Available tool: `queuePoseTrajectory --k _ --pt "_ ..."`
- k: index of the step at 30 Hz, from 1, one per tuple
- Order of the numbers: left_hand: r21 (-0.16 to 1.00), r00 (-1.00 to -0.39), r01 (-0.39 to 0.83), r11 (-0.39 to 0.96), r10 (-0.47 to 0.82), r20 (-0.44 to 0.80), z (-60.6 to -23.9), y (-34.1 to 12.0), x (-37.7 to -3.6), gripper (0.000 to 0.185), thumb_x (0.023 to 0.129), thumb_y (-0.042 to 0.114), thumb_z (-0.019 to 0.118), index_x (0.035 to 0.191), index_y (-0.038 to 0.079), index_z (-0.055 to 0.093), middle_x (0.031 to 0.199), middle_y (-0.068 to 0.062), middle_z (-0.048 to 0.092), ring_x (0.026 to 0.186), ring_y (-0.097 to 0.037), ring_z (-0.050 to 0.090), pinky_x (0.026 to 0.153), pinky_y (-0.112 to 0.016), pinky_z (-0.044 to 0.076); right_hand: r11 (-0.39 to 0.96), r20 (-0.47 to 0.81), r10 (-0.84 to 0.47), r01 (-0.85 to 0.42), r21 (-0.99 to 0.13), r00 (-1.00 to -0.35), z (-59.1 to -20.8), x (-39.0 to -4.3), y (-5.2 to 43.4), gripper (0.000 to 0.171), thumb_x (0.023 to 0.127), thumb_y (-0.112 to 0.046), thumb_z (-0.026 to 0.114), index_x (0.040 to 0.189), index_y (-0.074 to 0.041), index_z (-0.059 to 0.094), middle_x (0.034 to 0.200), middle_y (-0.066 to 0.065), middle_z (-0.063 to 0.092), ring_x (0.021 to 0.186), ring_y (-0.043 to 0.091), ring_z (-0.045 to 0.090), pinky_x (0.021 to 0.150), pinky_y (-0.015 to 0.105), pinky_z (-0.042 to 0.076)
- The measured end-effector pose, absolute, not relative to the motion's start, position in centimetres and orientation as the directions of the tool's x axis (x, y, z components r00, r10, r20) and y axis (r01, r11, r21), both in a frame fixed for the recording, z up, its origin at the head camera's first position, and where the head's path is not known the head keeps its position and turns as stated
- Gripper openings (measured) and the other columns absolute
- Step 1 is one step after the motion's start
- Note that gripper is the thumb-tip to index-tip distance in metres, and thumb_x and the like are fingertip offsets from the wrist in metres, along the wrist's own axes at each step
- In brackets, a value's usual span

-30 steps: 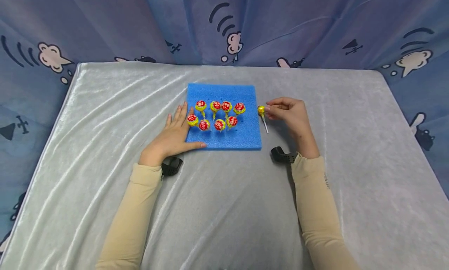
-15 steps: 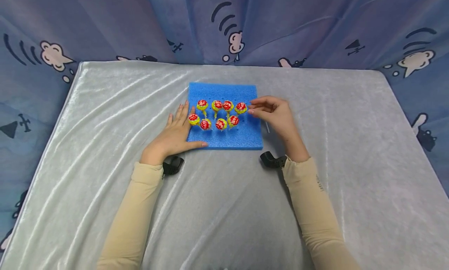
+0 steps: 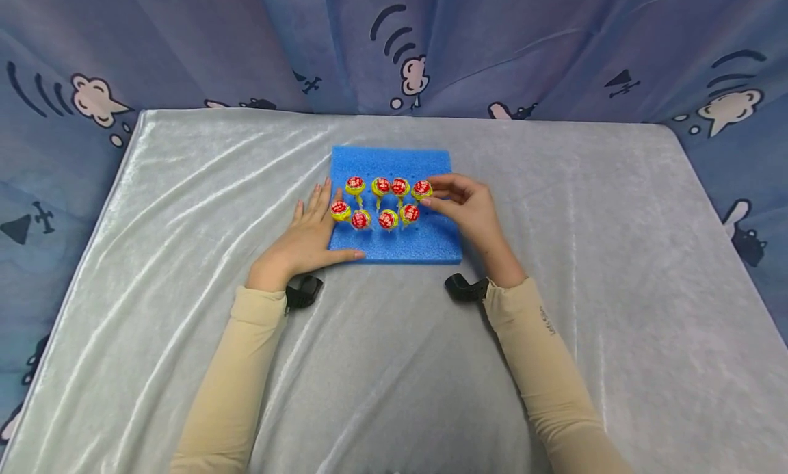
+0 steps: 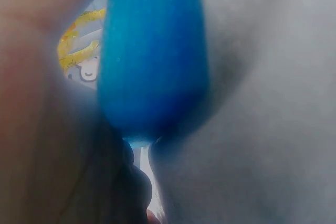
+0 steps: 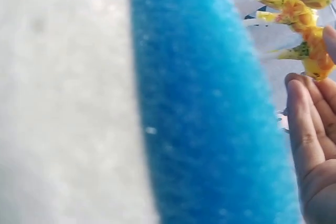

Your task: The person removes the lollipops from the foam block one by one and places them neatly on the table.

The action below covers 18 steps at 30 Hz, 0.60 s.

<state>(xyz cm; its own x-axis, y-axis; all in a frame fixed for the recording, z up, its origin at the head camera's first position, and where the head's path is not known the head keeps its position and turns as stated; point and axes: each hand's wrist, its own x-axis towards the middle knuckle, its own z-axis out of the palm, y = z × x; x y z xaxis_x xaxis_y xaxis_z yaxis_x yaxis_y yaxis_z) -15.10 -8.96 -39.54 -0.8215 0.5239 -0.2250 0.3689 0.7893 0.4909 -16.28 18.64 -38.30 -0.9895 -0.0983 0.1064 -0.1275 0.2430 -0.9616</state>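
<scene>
My right hand (image 3: 473,211) reaches over the right edge of a blue foam board (image 3: 400,248) and pinches the head of a lollipop (image 3: 421,189) in red and yellow wrapping, its thumb below and fingers above in the head view. In the right wrist view this lollipop (image 5: 316,53) sits between thumb and fingertips. My left hand (image 3: 299,240) lies flat along the board's left edge, fingers spread, thumb over the front corner. Several other lollipops (image 3: 388,219) stand in the foam by their sticks, heads up, in two rough rows. The foam's side (image 4: 155,51) fills much of the left wrist view.
Pale velvety cloth (image 3: 615,269) covers the table around the board. Small holes dot the foam. Black wrist cameras (image 3: 466,287) sit on both wrists. A patterned blue curtain (image 3: 523,43) hangs behind the table.
My right hand has let go of a lollipop beside the board's right edge and moved left to the far-right standing one. That loose lollipop is now hidden behind the hand. My left hand stays.
</scene>
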Motion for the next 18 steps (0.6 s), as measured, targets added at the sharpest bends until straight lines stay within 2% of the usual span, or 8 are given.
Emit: queuePoseTrajectory --k 5,12,18 --pt "0.493 -0.823 0.368 0.789 0.523 -0.221 -39.62 -9.00 -15.09 0.112 0.082 0.062 0.059 0.149 0.004 -0.010 0.153 -0.012 -0.025 0.140 -0.027 -0.021 0.112 -0.049 -0.009 0.222 0.123 -0.091 -0.141 -0.965 -0.988 -38.53 -16.21 18.56 0.029 0.081 0.001 0.072 0.107 0.011 0.064 0.101 0.015 0.067 0.085 0.011 0.063 0.076 0.020 0.051" --pt "0.494 -0.824 0.369 0.787 0.523 -0.218 -39.71 -9.01 -15.04 0.112 0.082 0.062 0.059 0.149 0.004 -0.010 0.153 -0.012 -0.025 0.140 -0.027 -0.021 0.112 -0.049 -0.009 0.164 0.123 -0.080 -0.134 -0.977 -0.989 -38.59 -16.13 18.45 0.028 0.081 0.002 0.071 0.106 0.014 0.063 0.092 0.001 0.068 0.081 0.010 0.064 0.073 0.021 0.053" --pt "0.493 -0.822 0.372 0.786 0.526 -0.217 -39.69 -8.96 -15.03 0.112 0.082 0.062 0.059 0.149 0.004 -0.011 0.153 -0.012 -0.026 0.140 -0.027 -0.022 0.112 -0.049 -0.009 0.154 0.143 -0.049 -0.149 -0.977 -0.989 -38.66 -15.99 18.43 0.028 0.081 0.002 0.072 0.104 0.014 0.064 0.089 -0.003 0.068 0.080 0.010 0.065 0.073 0.021 0.053"
